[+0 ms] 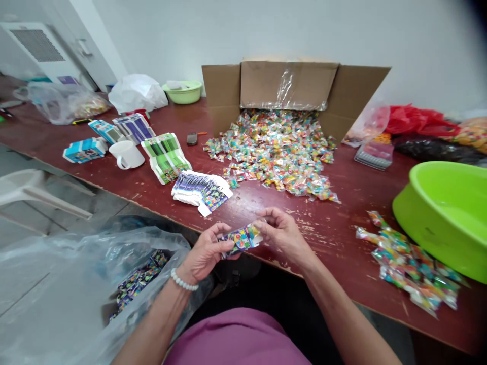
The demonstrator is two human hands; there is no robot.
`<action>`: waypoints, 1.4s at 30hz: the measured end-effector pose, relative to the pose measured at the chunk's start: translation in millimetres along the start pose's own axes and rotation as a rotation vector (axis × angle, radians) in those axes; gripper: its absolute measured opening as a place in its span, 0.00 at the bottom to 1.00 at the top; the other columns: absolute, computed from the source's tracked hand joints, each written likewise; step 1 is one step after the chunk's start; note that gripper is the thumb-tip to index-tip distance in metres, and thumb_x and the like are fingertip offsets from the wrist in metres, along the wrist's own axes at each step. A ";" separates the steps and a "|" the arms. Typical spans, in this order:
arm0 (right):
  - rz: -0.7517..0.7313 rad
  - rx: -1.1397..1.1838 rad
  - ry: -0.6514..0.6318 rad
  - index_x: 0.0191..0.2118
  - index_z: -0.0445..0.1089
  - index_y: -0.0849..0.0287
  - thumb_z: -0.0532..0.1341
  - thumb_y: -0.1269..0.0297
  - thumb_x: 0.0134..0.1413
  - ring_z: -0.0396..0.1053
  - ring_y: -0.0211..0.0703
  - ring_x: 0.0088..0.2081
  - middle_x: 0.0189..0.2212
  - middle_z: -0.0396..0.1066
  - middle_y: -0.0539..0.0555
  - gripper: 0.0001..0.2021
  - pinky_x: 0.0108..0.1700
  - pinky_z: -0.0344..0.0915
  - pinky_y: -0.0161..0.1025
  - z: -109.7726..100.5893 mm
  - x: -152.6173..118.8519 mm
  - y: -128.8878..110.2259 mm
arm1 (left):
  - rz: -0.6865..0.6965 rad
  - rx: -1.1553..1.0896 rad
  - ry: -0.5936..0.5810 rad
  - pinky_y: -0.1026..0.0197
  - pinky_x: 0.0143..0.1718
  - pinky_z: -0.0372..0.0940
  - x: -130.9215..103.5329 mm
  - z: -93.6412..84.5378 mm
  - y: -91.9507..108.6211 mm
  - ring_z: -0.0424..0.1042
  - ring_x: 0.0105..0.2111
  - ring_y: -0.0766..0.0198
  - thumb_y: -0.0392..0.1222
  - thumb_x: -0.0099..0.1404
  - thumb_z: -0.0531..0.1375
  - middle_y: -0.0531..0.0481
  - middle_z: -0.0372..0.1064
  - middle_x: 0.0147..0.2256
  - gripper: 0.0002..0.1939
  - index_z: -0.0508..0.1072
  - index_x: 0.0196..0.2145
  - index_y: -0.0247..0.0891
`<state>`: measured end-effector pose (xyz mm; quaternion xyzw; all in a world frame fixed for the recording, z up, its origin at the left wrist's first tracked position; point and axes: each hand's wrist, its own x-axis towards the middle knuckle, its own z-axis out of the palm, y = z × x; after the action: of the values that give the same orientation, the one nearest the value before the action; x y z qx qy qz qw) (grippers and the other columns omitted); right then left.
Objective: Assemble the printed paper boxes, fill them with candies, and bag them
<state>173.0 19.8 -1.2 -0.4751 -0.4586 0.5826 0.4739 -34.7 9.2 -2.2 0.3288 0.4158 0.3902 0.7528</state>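
Note:
A small dark, colorful printed box (240, 240) lies between my two hands near the table's front edge. My left hand (208, 249), with a pale bead bracelet above it, is closed around the box's left end. At the right end, my right hand (279, 230) pinches a yellowish wrapped candy (255, 229) at the box's opening. Just beyond the hands lies a fanned stack of flat purple boxes (200, 190). A large heap of wrapped candies (277, 152) spills from an open cardboard box (289, 83) by the wall.
A green basin (429, 218) and loose candy packets (413, 266) are at right. Green flat boxes (166, 157), a white mug (127, 154) and blue boxes (85, 150) stand at left. A clear plastic bag (87, 274) with filled-looking boxes (139, 281) hangs below the table's left front edge.

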 end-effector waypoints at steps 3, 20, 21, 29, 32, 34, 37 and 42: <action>-0.023 -0.089 -0.028 0.41 0.68 0.57 0.69 0.59 0.47 0.70 0.41 0.28 0.27 0.73 0.49 0.16 0.32 0.65 0.37 3.5 -3.0 -3.2 | -0.070 0.134 -0.192 0.60 0.35 0.72 -4.7 3.8 -4.5 0.75 0.34 0.61 0.35 0.51 0.71 0.45 0.73 0.40 0.25 0.71 0.46 0.34; 0.137 0.190 -0.126 0.47 0.70 0.55 0.70 0.53 0.47 0.67 0.37 0.32 0.38 0.71 0.51 0.22 0.36 0.65 0.36 16.7 -19.5 5.3 | -0.115 -0.042 -0.028 0.63 0.16 0.65 0.1 17.6 -10.8 0.72 0.18 0.61 0.63 0.65 0.54 0.44 0.74 0.25 0.28 0.74 0.38 0.32; 0.168 0.237 -0.157 0.46 0.71 0.54 0.71 0.54 0.46 0.66 0.35 0.29 0.36 0.71 0.50 0.21 0.34 0.65 0.34 17.7 -20.5 5.3 | -0.079 -0.018 0.007 0.64 0.15 0.64 -0.5 18.8 -12.5 0.71 0.17 0.62 0.62 0.64 0.56 0.44 0.74 0.24 0.27 0.74 0.38 0.32; 0.196 0.275 -0.160 0.42 0.74 0.54 0.71 0.56 0.46 0.66 0.33 0.29 0.35 0.71 0.49 0.17 0.33 0.63 0.31 20.9 -26.0 0.1 | 0.033 0.032 0.132 0.64 0.13 0.63 -4.3 27.1 -14.9 0.69 0.14 0.62 0.63 0.60 0.60 0.47 0.72 0.21 0.27 0.74 0.37 0.32; 0.177 0.225 -0.184 0.43 0.74 0.55 0.70 0.58 0.47 0.67 0.33 0.29 0.33 0.72 0.49 0.16 0.32 0.63 0.30 22.2 -25.7 -3.8 | 0.049 0.046 0.131 0.65 0.13 0.62 -5.0 28.2 -16.8 0.69 0.15 0.62 0.62 0.60 0.61 0.48 0.72 0.22 0.26 0.74 0.37 0.32; 0.113 0.133 -0.160 0.44 0.73 0.55 0.67 0.60 0.48 0.67 0.35 0.30 0.33 0.72 0.49 0.15 0.32 0.64 0.32 24.3 -24.8 -7.0 | 0.049 0.058 0.134 0.66 0.13 0.61 -5.8 29.7 -18.8 0.69 0.16 0.63 0.61 0.60 0.61 0.48 0.72 0.22 0.25 0.75 0.38 0.32; -0.016 -0.135 -0.097 0.41 0.74 0.57 0.62 0.66 0.50 0.67 0.37 0.25 0.27 0.73 0.49 0.11 0.27 0.64 0.32 26.3 -22.1 -7.5 | -0.010 0.050 0.125 0.68 0.12 0.61 -7.6 32.9 -20.4 0.70 0.17 0.64 0.62 0.61 0.60 0.48 0.72 0.23 0.26 0.75 0.40 0.34; -0.188 -0.362 -0.054 0.36 0.75 0.56 0.58 0.70 0.52 0.68 0.38 0.22 0.24 0.73 0.49 0.08 0.25 0.63 0.33 20.0 -21.1 -0.4 | -0.184 -0.023 0.013 0.64 0.14 0.68 -10.2 32.3 -18.0 0.73 0.20 0.62 0.65 0.63 0.56 0.46 0.73 0.28 0.28 0.73 0.45 0.37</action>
<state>155.5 -2.7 4.2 -0.4920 -0.6107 0.4561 0.4207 -4.1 -13.7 1.0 0.2781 0.4445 0.3263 0.7865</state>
